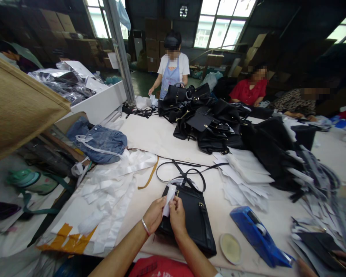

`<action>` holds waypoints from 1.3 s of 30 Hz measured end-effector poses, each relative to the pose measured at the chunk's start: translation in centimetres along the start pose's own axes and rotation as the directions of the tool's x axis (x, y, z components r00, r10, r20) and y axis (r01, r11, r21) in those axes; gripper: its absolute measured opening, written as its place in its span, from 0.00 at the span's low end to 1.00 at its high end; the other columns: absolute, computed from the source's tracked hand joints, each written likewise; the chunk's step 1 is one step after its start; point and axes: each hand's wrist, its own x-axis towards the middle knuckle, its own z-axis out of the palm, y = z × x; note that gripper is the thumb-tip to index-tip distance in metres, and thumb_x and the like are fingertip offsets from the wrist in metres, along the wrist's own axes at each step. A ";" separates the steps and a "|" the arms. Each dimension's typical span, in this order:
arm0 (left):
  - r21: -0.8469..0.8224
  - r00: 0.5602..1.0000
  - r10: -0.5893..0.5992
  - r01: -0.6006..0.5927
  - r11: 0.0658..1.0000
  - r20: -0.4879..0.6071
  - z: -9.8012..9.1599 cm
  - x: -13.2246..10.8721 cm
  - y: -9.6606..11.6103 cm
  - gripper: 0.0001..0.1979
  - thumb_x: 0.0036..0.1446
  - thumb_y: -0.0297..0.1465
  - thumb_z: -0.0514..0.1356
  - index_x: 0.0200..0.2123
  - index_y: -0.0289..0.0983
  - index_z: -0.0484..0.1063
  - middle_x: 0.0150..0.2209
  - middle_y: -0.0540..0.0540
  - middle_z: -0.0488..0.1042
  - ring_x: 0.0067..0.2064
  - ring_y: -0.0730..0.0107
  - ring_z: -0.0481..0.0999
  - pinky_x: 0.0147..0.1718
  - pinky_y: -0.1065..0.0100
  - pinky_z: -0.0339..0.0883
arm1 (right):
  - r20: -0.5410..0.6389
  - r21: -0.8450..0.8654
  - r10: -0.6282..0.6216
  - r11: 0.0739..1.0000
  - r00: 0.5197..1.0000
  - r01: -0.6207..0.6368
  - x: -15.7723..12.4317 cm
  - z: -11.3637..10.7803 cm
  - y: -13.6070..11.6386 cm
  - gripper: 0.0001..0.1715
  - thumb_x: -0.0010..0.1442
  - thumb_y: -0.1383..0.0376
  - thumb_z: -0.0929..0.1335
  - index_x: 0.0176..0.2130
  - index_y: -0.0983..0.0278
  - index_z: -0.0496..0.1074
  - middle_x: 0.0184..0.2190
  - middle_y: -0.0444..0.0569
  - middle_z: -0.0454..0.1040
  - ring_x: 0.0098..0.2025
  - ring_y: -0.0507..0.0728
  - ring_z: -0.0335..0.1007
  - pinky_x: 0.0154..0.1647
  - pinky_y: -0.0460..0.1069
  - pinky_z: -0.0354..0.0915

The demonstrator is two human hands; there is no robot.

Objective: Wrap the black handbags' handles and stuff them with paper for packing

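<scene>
A black handbag (194, 217) lies flat on the white table (150, 134) right in front of me, its long thin strap (184, 171) looped beyond it. My left hand (153, 214) and my right hand (177, 215) meet over the bag's left top corner. Both pinch a small white strip of paper (169, 199) between fingers and thumbs. A thin bracelet sits on my left wrist.
White paper strips (109, 192) lie heaped to the left, stacked white sheets (245, 177) to the right. A blue tape dispenser (258, 236) and a round lid (230, 248) sit near the front edge. Black bags (204, 119) pile up ahead. Three people work across the table.
</scene>
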 end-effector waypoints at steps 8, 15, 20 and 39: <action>-0.009 0.992 -0.099 0.099 0.995 -0.082 -0.3 0.9 -0.3 0.15 0.46 0.33 0.66 0.37 0.31 0.75 0.30 0.42 0.78 0.33 0.66 0.77 0.32 0.69 0.68 | 0.005 -0.397 -0.274 0.882 0.962 0.253 -1.3 0.8 -0.2 0.24 0.62 0.64 0.55 0.58 0.58 0.50 0.51 0.57 0.63 0.52 0.64 0.63 0.49 0.60 0.61; 0.045 0.962 -0.184 0.197 0.979 -0.201 -0.7 1.5 -1.4 0.14 0.42 0.28 0.68 0.36 0.32 0.74 0.28 0.45 0.78 0.30 0.69 0.77 0.28 0.73 0.68 | 0.096 -0.521 -0.405 0.758 0.909 0.392 -2.1 0.2 2.1 0.45 0.57 0.72 0.58 0.65 0.56 0.30 0.61 0.58 0.51 0.63 0.67 0.48 0.54 0.64 0.59; 0.196 0.964 -0.042 0.096 0.976 -0.262 0.0 1.8 -2.5 0.18 0.40 0.33 0.69 0.36 0.31 0.74 0.25 0.47 0.76 0.25 0.72 0.74 0.25 0.73 0.66 | 0.291 -0.428 -0.345 0.787 0.892 0.444 -2.7 -3.2 1.2 0.47 0.54 0.69 0.65 0.65 0.62 0.39 0.60 0.60 0.55 0.58 0.67 0.56 0.55 0.61 0.59; 0.610 0.940 0.060 0.167 0.775 -0.334 1.0 2.2 -3.6 0.26 0.32 0.44 0.69 0.35 0.34 0.72 0.26 0.49 0.76 0.25 0.73 0.71 0.24 0.72 0.66 | -0.649 -0.625 -0.145 0.660 0.747 -0.416 -7.7 -45.0 0.7 0.13 0.59 0.62 0.64 0.41 0.65 0.70 0.36 0.54 0.72 0.41 0.58 0.67 0.42 0.49 0.60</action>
